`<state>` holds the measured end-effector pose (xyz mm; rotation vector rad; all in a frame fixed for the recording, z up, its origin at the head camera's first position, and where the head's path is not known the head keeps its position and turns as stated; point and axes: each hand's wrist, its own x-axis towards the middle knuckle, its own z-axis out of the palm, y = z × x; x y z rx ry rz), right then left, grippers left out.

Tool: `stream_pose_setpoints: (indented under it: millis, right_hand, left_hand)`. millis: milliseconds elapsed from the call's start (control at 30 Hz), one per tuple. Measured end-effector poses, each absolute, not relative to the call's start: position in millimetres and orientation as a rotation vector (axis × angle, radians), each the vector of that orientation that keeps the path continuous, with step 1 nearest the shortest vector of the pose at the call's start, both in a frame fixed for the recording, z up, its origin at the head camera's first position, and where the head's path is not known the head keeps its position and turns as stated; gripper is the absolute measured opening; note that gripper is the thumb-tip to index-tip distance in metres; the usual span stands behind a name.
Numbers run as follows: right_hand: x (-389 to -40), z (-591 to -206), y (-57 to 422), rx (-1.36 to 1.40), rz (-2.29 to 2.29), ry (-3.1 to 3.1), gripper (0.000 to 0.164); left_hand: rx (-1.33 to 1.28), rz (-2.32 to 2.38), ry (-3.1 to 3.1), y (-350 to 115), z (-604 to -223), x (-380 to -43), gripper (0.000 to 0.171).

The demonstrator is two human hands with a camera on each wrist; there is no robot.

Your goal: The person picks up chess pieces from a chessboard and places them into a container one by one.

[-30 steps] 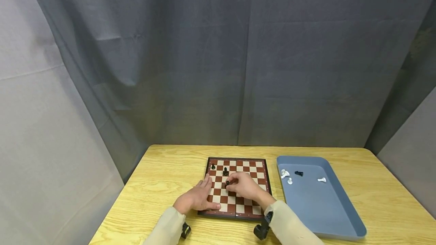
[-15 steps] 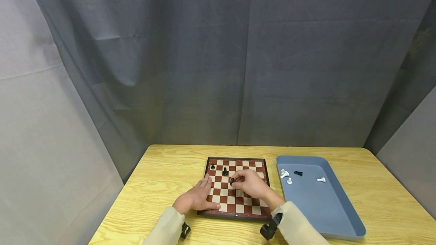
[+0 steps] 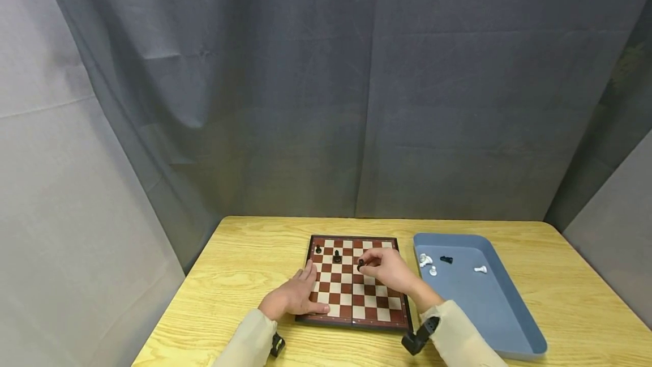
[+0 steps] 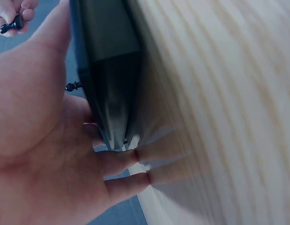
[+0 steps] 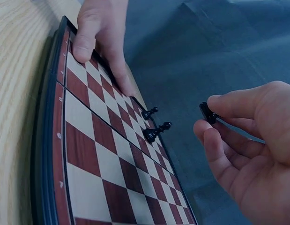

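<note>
Most of the black piece [image 5: 208, 113] was hidden between the fingertips of the right hand [image 5: 248, 154], its kind too small to be told, the left hand [image 4: 46, 140] was cut off by the frame edge, the tabletop [image 4: 219, 112] was blurred, the tray [image 3: 530, 350] pieces' kinds were unreadable.

A light yellow wooden table [image 3: 244, 276] with visible grain carried a square red-and-cream checkered chessboard [image 3: 354, 290] at its middle, and just to the right a long blue plastic tray [image 3: 501, 321] lay beside it
</note>
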<state>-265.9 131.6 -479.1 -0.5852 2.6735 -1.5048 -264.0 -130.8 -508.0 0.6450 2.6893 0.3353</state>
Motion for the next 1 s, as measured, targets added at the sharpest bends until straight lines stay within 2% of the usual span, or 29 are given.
stream_pose_setpoints:
  millis: [400,1000]
  right_hand:
    - [-262,-474,154,-0.522,-1.576,2.654,0.02]
    - [-262,-469,206,-0.437,-1.579,2.71,0.015]
  left_hand:
    - [0.641,0.322,2.687,-131,-506,-263,0.105]
    - [0.64,0.308,2.687,-130,-506,-263,0.105]
